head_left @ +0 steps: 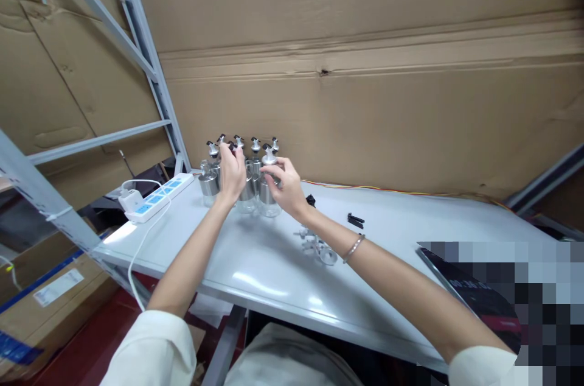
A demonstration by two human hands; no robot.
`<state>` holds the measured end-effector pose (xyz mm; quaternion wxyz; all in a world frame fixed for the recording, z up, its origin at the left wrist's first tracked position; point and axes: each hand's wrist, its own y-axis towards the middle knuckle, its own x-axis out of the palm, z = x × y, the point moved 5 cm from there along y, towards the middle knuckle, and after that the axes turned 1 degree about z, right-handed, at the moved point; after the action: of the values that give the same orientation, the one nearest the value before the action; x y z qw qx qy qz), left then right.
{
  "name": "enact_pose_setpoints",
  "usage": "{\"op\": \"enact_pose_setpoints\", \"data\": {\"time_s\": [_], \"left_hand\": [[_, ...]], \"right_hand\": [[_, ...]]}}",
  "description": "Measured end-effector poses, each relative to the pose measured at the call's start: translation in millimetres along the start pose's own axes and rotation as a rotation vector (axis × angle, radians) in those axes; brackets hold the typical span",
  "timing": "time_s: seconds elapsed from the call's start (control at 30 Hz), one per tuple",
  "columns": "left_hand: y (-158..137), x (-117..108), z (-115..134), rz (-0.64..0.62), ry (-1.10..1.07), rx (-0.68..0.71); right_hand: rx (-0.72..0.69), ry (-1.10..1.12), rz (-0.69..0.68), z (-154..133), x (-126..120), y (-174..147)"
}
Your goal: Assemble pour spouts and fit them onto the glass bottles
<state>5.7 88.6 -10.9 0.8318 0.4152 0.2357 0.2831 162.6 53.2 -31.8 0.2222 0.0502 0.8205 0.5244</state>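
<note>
Near the back-left corner of the tabletop (pixel 264 258), right hand (pixel 289 188) is loosely curled, fingers apart, beside the front-right bottle (pixel 268 193); can't tell if left hand (pixel 232 171) is pinching a top (pixel 239 142). Looks like top-adjusting; next move probably wants that bottle steadied.

Cardboard barrier (pixel 365 124) close behind bottles (pixel 247 192)

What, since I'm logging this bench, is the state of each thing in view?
Front-right bottle: upright, silver head on.
Middle-front bottle: upright, partly behind left hand.
Front-left bottle: upright, no silver head visible.
Power strip: charger plugged in.
Black pieces: lying loose.
Silvery parts: lying loose.
Screen: showing digits.
</note>
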Motion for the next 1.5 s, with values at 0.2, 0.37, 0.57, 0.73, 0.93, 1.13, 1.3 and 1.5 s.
{"op": "enact_pose_setpoints", "data": {"time_s": [0.2,0.37,0.57,0.73,0.93,1.13,1.3,1.5], "left_hand": [[-21,29,-22,-0.045,0.051,0.002],[-19,39,-31,-0.086,0.094,-0.011],[-5,18,-27,-0.111,0.174,0.085],[44,-20,-57,0.103,0.241,-0.146],[100,-18,-103,-0.328,0.562,-0.321],[103,-8,-121,-0.501,0.559,-0.321],[96,-11,-123,-0.439,0.508,-0.267],[100,-26,-109,-0.228,0.443,-0.216]], "right_hand": [[0.036,-0.021,-0.130,25,27,-17],[0.105,-0.065,-0.205,35,35,-20],[0.065,-0.183,-0.204,35,24,-19],[-0.032,-0.231,-0.116,9,14,11],[0.030,-0.346,-0.402,-10,52,88],[0.268,-0.430,-0.714,20,104,130],[0.332,-0.440,-0.777,39,128,145],[0.367,-0.455,-0.712,51,137,139]]}}
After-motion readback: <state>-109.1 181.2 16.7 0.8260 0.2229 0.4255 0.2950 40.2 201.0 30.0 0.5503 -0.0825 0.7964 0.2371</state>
